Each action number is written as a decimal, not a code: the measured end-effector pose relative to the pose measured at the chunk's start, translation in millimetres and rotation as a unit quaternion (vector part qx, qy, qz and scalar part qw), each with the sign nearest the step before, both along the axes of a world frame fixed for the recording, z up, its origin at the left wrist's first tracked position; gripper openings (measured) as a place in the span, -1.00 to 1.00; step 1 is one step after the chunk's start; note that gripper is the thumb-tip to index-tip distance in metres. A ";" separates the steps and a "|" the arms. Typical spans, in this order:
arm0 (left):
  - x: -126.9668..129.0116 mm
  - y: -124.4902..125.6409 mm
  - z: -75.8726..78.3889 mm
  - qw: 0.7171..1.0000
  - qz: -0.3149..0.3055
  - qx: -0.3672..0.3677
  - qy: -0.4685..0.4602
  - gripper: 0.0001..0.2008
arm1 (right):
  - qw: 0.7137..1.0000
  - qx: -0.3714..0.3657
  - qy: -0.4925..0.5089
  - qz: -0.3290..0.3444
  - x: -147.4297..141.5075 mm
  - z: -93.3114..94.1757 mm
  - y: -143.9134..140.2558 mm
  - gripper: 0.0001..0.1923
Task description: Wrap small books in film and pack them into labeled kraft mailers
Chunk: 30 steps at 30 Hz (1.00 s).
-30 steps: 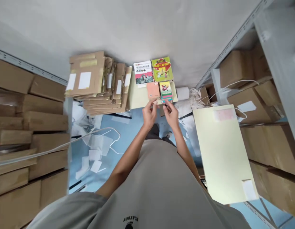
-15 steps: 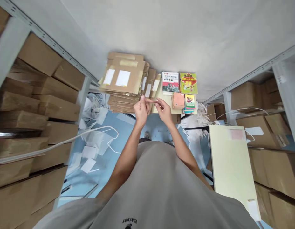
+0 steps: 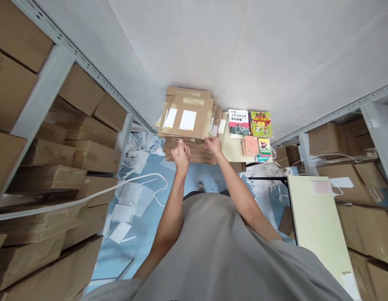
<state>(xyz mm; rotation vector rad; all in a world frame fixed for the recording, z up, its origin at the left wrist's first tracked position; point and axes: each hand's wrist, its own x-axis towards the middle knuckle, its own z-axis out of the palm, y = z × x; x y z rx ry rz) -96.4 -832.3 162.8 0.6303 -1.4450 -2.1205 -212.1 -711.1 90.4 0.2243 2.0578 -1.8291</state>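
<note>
A tall pile of flat brown cardboard mailers (image 3: 187,119) with white labels stands on a low table against the wall. Both my hands are at its near edge. My left hand (image 3: 180,152) is curled into a fist against the pile's front, just under the top mailer; I cannot tell whether it holds anything. My right hand (image 3: 213,144) pinches the near right corner of the top mailer. To the right on the cream table top (image 3: 233,150) lie a white-covered book (image 3: 238,123), a green and yellow book (image 3: 261,124), a small pink booklet (image 3: 250,145) and a small colourful stack (image 3: 264,147).
Metal shelves packed with brown cartons (image 3: 71,142) line the left, and more cartons (image 3: 344,142) fill the right. A cream board (image 3: 319,225) lies at the right. A white cable (image 3: 87,196) and paper scraps (image 3: 125,209) are over the blue floor.
My view has swung left. Both hands moved from in front of the small books over to the near edge of the mailer pile and now touch it.
</note>
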 end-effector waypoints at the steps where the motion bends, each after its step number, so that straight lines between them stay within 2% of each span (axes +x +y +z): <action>1: -2.6 -2.7 -1.7 1.000 0.001 0.001 -0.003 -0.14 | 0.999 0.001 -0.022 -0.030 1.2 0.9 -2.4 -0.69; 3: -8.4 -7.7 -6.5 1.000 0.009 0.003 -0.016 -0.16 | 0.996 -0.014 -0.056 -0.066 4.3 6.1 -6.0 -0.69; 7: -19.1 -15.8 -21.5 0.994 0.032 0.010 -0.102 -0.22 | 0.993 -0.077 -0.050 -0.079 13.6 26.5 0.1 -0.74; 11: -26.8 -13.0 -36.5 0.968 -0.049 0.120 -0.213 -0.31 | 0.993 -0.091 0.006 -0.076 30.5 49.2 26.5 -0.66; 14: -32.1 0.2 -41.7 0.965 -0.048 0.194 -0.169 -0.39 | 0.994 -0.084 0.052 -0.055 50.8 62.2 50.3 -0.47; 18: -38.2 26.2 -39.3 0.973 -0.035 0.213 -0.077 -0.40 | 0.993 -0.067 0.076 -0.057 82.2 71.5 85.1 -0.35; 21: -43.7 44.4 -33.3 0.980 -0.077 0.176 -0.043 -0.42 | 0.992 -0.033 0.081 -0.086 96.5 72.8 126.3 -0.33; 23: -48.9 54.6 -29.3 0.986 -0.107 0.125 -0.034 -0.43 | 0.982 0.013 0.114 -0.150 99.8 73.0 164.1 -0.33; 27: -62.7 79.9 -25.4 0.983 -0.183 0.018 -0.014 -0.49 | 0.921 0.108 0.190 -0.324 110.6 81.2 251.1 -0.30; 30: -73.1 114.0 -25.1 0.963 -0.262 -0.051 -0.022 -0.52 | 0.873 0.157 0.228 -0.402 137.7 96.1 308.0 -0.27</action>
